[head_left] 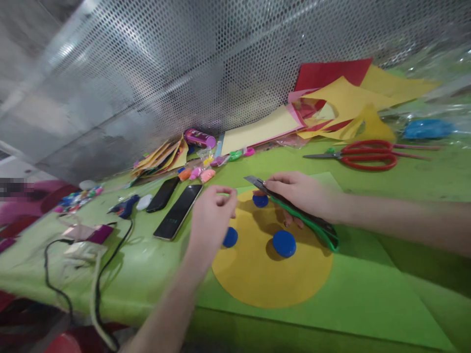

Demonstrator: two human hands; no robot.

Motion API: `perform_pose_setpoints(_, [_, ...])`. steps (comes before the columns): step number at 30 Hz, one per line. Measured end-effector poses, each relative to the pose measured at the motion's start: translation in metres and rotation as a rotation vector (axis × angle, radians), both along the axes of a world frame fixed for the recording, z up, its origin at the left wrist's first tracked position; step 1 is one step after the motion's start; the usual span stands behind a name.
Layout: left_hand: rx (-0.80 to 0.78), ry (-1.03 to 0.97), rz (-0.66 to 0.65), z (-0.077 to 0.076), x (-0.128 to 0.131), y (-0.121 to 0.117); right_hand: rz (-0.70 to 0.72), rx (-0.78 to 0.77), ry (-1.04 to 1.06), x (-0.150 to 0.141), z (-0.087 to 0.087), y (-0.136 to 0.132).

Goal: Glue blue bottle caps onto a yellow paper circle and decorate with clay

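My right hand (305,193) grips a box cutter (303,215) with a black and green handle, its blade extended and pointing to the upper left. My left hand (213,211) is closed at the left edge of a yellow paper circle (257,279), thumb and fingertips together; whatever they may hold is hidden. The circle lies on a green sheet (353,294). Three blue discs show on the circle: a disc (284,243) near the middle, a disc (230,237) beside my left wrist, and a disc (260,200) below the blade, partly covered.
Red-handled scissors (368,156) lie at the right, below coloured paper sheets (342,98). Two phones (178,213) are left of my left hand, with a glue gun (125,206) and cables (97,284) further left. Clay pieces (208,175) and a purple tube (199,138) sit near the perforated metal wall.
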State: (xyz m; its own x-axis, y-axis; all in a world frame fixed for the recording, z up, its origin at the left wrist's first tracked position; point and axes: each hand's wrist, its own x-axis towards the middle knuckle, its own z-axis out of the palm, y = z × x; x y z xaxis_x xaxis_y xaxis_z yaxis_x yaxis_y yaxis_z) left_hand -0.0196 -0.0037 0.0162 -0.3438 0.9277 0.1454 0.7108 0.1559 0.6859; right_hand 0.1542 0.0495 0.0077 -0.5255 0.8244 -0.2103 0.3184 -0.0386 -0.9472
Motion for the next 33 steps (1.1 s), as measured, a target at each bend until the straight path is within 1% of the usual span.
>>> perform_pose_setpoints(2, [0.039,-0.010,-0.031,0.011,-0.021,0.011,0.000,-0.006,0.000,0.000,0.000,0.000])
perform_pose_setpoints(4, [-0.011,-0.033,-0.096,0.018,-0.042,0.027,0.000,-0.022,-0.004,0.001,0.000,0.001])
perform_pose_setpoints(5, [-0.056,-0.007,-0.119,0.020,-0.052,0.037,0.000,-0.032,-0.006,0.001,0.000,0.001])
perform_pose_setpoints(8, [-0.066,0.012,-0.125,0.021,-0.074,0.065,-0.002,-0.072,-0.007,0.001,0.001,0.001])
perform_pose_setpoints(11, [-0.026,0.025,-0.100,0.019,-0.085,0.085,-0.023,-0.127,-0.003,0.001,0.003,0.001])
perform_pose_setpoints(14, [-0.041,-0.030,-0.135,0.017,-0.085,0.089,-0.065,-0.195,0.013,0.000,0.007,0.002])
perform_pose_setpoints(16, [-0.110,-0.127,-0.217,0.017,-0.082,0.085,-0.095,-0.238,0.042,0.000,0.010,0.003])
perform_pose_setpoints(18, [-0.216,-0.238,-0.331,0.015,-0.078,0.081,-0.113,-0.274,0.075,0.000,0.013,0.004])
perform_pose_setpoints(20, [-0.260,-0.325,-0.388,0.012,-0.074,0.081,-0.111,-0.303,0.103,0.000,0.016,0.006])
perform_pose_setpoints(24, [-0.116,-0.468,-0.326,0.006,-0.070,0.093,-0.073,-0.359,0.133,0.003,0.021,0.008])
perform_pose_setpoints(25, [-0.128,-0.504,-0.345,0.005,-0.069,0.095,-0.059,-0.373,0.137,0.004,0.023,0.009])
perform_pose_setpoints(28, [-0.244,-0.555,-0.429,0.006,-0.067,0.098,-0.029,-0.407,0.157,0.004,0.026,0.011])
perform_pose_setpoints(31, [-0.195,-0.564,-0.415,0.005,-0.063,0.096,-0.037,-0.431,0.178,0.002,0.028,0.013])
perform_pose_setpoints(32, [-0.181,-0.582,-0.421,0.004,-0.062,0.095,-0.041,-0.440,0.183,0.000,0.028,0.013])
perform_pose_setpoints(33, [-0.203,-0.613,-0.451,0.003,-0.061,0.094,-0.047,-0.447,0.188,-0.001,0.027,0.012])
